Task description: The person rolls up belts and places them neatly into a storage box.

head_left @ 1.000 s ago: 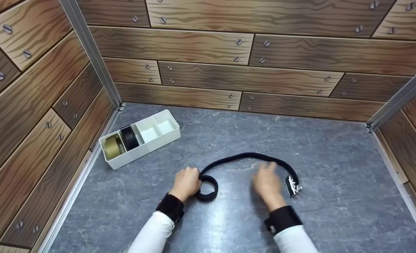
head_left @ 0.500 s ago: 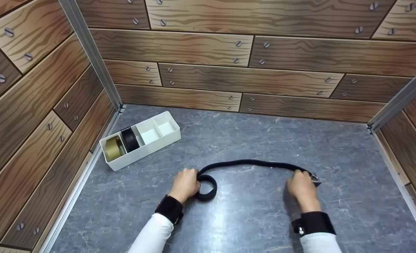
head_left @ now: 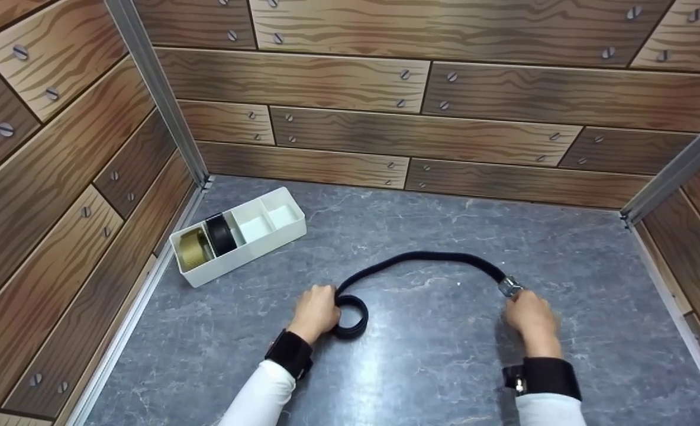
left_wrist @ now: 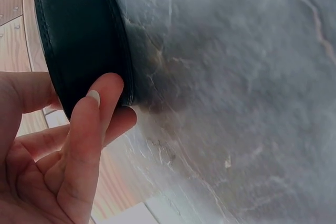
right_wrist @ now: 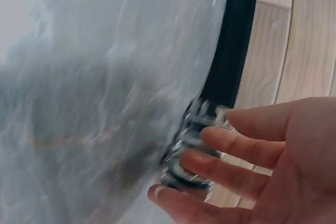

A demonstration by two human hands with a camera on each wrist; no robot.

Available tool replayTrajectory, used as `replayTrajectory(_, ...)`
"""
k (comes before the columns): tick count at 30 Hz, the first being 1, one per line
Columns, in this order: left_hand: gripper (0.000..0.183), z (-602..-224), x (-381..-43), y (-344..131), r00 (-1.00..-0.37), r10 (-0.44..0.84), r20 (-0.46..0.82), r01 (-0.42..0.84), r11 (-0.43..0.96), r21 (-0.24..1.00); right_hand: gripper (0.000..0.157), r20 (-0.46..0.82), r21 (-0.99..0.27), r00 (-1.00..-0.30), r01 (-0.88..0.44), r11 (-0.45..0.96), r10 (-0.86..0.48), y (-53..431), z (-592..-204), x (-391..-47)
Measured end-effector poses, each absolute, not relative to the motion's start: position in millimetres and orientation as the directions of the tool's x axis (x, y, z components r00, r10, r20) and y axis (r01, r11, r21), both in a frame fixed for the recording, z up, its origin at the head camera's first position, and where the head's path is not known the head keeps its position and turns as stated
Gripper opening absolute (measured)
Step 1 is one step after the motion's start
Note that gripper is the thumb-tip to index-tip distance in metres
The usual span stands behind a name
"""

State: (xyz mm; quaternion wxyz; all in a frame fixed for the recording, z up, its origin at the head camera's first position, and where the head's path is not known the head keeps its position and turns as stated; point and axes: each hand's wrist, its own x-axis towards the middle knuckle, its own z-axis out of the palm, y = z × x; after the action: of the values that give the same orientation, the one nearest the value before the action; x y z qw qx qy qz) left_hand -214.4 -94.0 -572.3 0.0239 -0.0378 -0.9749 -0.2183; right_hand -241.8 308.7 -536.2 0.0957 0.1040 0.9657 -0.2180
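A black leather belt stands on its edge on the grey marbled surface, one end coiled into a ring. From the coil its loose strap arches away to the right. My left hand pinches the coil at its left side; in the left wrist view fingertips press on the stitched leather. At the strap's other end, my right hand holds the silver metal buckle. The right wrist view shows thumb and fingers around that buckle, partly covering it, slightly blurred.
Back left stands a white divided box. A yellowish-gold roll sits in its leftmost compartment, and a black roll in the one beside it. Wood-patterned walls enclose the surface at the back and both sides.
My right hand has moved right and taken hold of the buckle, which has shifted right and away. The strap's arch is wider. My left hand stays at the coil.
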Motion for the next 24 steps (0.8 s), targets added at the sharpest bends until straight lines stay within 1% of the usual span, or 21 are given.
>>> replayTrajectory(2,0.009,-573,-214,-93,-0.997,0.056,0.06,0.076,0.902,0.425,0.028,-0.201,-0.391,-0.968,0.22,0.894,0.15,293,-536,-240)
replayTrajectory(5,0.01,-574,-213,-89,-0.997,0.049,0.064,0.072,0.904,0.422,0.028,-0.149,-0.428,-0.986,0.135,0.894,0.078,262,-540,-237)
replayTrajectory(8,0.011,-575,-213,-86,-0.996,0.04,0.075,0.068,0.906,0.418,0.028,-0.116,-0.516,-0.992,0.018,0.856,-0.049,225,-546,-234)
replayTrajectory(10,0.012,-575,-212,-83,-0.995,0.034,0.091,0.068,0.908,0.413,0.03,-0.131,-0.597,-0.985,-0.014,0.802,-0.114,199,-552,-231)
replayTrajectory(13,0.012,-576,-211,-79,-0.994,0.027,0.107,0.068,0.912,0.405,0.036,-0.189,-0.726,-0.958,-0.011,0.688,-0.214,164,-561,-225)
replayTrajectory(15,0.012,-576,-211,-78,-0.993,0.024,0.113,0.068,0.913,0.402,0.042,-0.226,-0.785,-0.936,0.01,0.619,-0.271,145,-567,-221)
replayTrajectory(19,0.015,-576,-211,-77,-0.994,0.023,0.105,0.063,0.914,0.4,0.049,-0.222,-0.84,-0.911,-0.002,0.543,-0.346,118,-574,-215)
replayTrajectory(22,0.015,-574,-211,-78,-0.996,0.032,0.089,0.065,0.913,0.403,0.046,-0.201,-0.854,-0.908,-0.022,0.519,-0.369,104,-577,-214)
replayTrajectory(24,0.016,-573,-210,-79,-0.996,0.041,0.084,0.072,0.913,0.402,0.038,-0.18,-0.848,-0.907,-0.052,0.527,-0.38,97,-578,-214)
